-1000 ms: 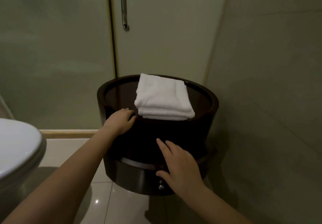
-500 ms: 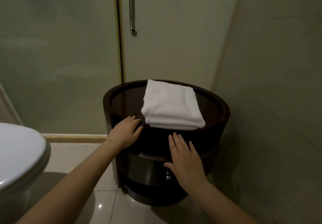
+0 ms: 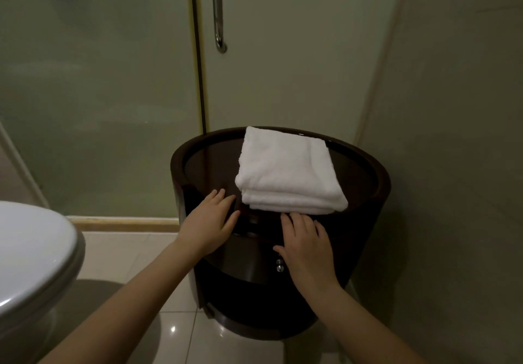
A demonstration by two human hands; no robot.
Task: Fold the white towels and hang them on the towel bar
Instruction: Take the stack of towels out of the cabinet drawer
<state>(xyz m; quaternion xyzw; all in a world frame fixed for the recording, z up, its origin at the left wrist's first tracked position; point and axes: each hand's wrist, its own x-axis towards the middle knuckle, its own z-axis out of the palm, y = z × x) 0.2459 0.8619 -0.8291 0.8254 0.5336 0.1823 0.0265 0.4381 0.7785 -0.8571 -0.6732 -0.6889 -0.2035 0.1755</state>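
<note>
Noting left hand [image 3: 209,222] and right hand [image 3: 307,246], fingers [image 3: 297,223] loosely spread, holding nothing; towels [image 3: 285,171] just beyond fingertips. Risk: a lopsided grab could spill the stack off the worktop [image 3: 368,165].

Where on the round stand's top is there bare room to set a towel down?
Left part of the stand top, between rim and folded towels. A narrower strip right of the towels. Crowded at the front: left hand and right hand.

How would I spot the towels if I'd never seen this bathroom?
Find the frosted glass shower door; before it stands a round dark wooden cabinet. On its top lies a stack of folded white towels, the only white thing there.
</note>
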